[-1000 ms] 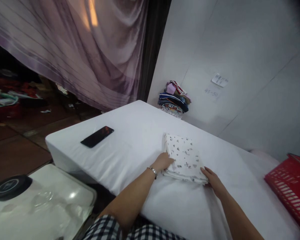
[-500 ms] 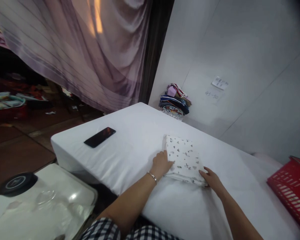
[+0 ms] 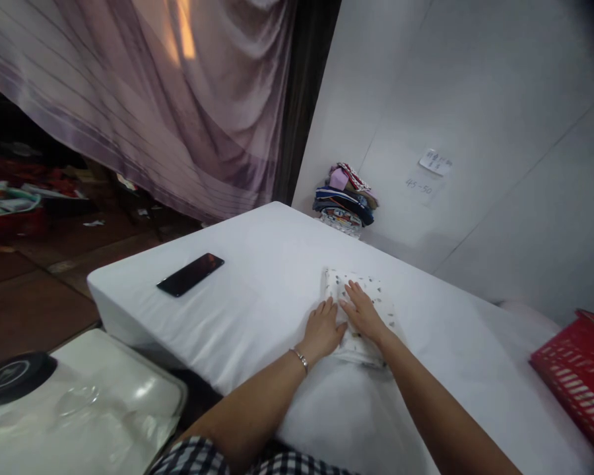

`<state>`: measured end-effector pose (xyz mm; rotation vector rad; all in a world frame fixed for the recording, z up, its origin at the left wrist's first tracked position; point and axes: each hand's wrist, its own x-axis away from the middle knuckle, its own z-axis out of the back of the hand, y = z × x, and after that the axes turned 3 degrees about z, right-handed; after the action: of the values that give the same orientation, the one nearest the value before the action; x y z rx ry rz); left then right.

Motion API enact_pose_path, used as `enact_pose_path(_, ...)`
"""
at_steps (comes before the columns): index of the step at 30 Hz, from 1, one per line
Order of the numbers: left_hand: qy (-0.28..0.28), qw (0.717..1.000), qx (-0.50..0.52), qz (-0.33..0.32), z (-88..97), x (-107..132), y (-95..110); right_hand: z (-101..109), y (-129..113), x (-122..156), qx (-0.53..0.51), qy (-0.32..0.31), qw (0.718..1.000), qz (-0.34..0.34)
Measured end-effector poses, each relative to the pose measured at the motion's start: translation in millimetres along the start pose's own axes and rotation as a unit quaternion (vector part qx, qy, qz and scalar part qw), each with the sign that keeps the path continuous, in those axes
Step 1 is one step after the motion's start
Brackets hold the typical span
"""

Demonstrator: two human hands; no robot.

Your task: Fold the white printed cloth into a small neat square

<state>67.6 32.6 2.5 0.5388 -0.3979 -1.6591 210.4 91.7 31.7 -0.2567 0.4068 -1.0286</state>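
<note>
A folded white cloth (image 3: 383, 300) with small grey and dark prints lies on the white-covered table (image 3: 267, 264). My left hand (image 3: 323, 328), with a silver bracelet at the wrist, rests along the cloth's left edge, its fingers stretched out. Flat across the top of the cloth lies my right hand (image 3: 365, 313), fingers extended, close beside the left hand. Both hands and the right forearm cover part of the cloth.
A black phone (image 3: 191, 274) lies at the table's left. Folded clothes (image 3: 345, 198) are stacked by the wall at the far edge. A red plastic basket (image 3: 577, 376) stands at the right. At lower left is a cream-coloured machine or case (image 3: 103, 422); a pinkish curtain (image 3: 218, 119) hangs behind.
My right hand has moved left from the cloth's right corner onto its top. My left hand stays at the left edge, its fingers a little flatter. The view has shifted slightly.
</note>
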Motion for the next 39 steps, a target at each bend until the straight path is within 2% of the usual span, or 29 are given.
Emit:
enact_pose_path(4,0.007,1.0,-0.01,-0.012,1.5,-0.7,0.7,-9.9,-9.4,-38.1,0.043,-0.055,0.997,-0.023)
enact_pose_path(7,0.005,1.0,-0.015,-0.009,2.7,-1.7,2.1,-19.2,-8.5,-56.7,0.079,-0.084,0.992,-0.043)
enact_pose_path(13,-0.011,1.0,-0.02,0.007,1.2,-3.2,3.3,-40.0,6.1,-63.1,0.094,-0.133,0.984,-0.065)
enact_pose_path(18,-0.022,1.0,-0.016,0.013,-1.9,-4.8,1.7,-33.6,9.0,-70.0,0.066,-0.154,0.984,-0.067)
enact_pose_path(24,-0.048,0.998,-0.015,0.025,2.7,-5.4,3.4,-31.2,15.7,-84.9,0.085,-0.126,0.985,-0.078)
enact_pose_path(28,-0.054,0.998,-0.022,0.029,6.8,-5.9,4.7,-38.5,19.3,-85.1,0.091,-0.121,0.985,-0.078)
enact_pose_path(31,-0.052,0.998,-0.031,0.023,7.8,-6.4,4.6,-35.1,18.2,-85.1,0.062,-0.134,0.986,-0.077)
enact_pose_path(35,-0.048,0.998,-0.036,0.019,7.9,-7.0,4.1,-15.2,20.8,-71.9,0.042,-0.119,0.987,-0.095)
enact_pose_path(39,-0.045,0.998,-0.035,0.011,7.1,-7.8,3.3,10.3,38.8,-29.3,0.101,-0.078,0.983,-0.129)
